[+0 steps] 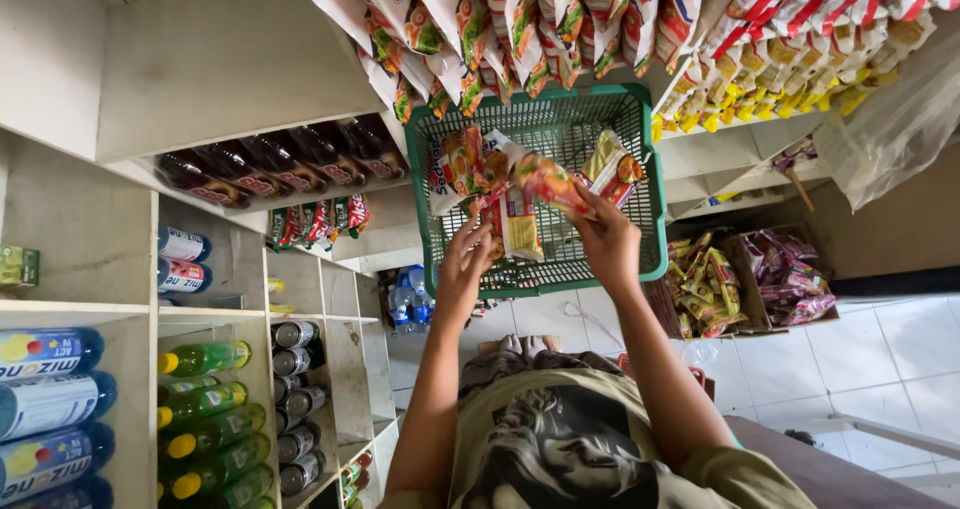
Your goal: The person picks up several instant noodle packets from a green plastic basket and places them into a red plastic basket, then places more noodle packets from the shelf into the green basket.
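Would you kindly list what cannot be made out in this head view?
- Basket floor: covered by packets.
- Left hand grip: fingers curl behind a packet.
- Right hand: palm hidden behind its packet.
- Blue bottles: cut by the left edge.
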